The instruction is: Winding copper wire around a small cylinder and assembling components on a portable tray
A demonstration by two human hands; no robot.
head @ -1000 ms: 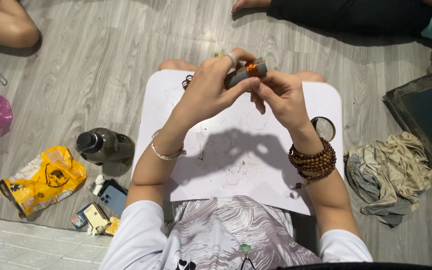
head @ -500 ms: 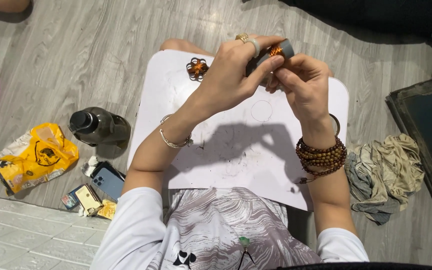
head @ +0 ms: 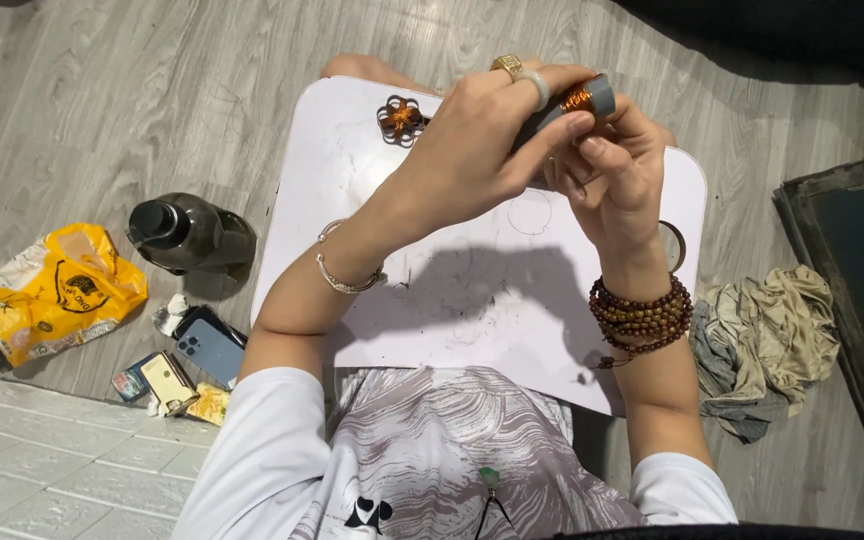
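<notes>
**Wire-wound grey rod held in both hands above a white lap board**

A grey cylindrical rod (head: 574, 103), wound near its far end with copper-orange wire, is gripped between both hands above the upper right part of a white lap board (head: 472, 320). The left hand (head: 477, 150) is closed around the rod from above, its thumb and forefinger pinching the rod just below the wire; two rings are seen on its fingers and a thin silver bangle (head: 347, 270) on its wrist. The right hand (head: 617, 175) is curled under the rod from the other side, its fingertips pressed to the rod's lower part. A wrap of brown wooden beads (head: 642, 315) is worn on the right wrist.

On the board's far edge, just beside the left hand, a small flower-shaped piece of copper wire (head: 401, 118) is laid flat. A round ring-shaped object (head: 674, 245) is partly hidden at the board's right edge.

On the grey wooden floor to the left, a dark bottle (head: 187, 233) is lying, with a crumpled yellow bag (head: 52, 290) beyond it and a blue phone (head: 210, 345) nearer the body. Crumpled beige cloth (head: 767, 345) is seen to the right.
</notes>
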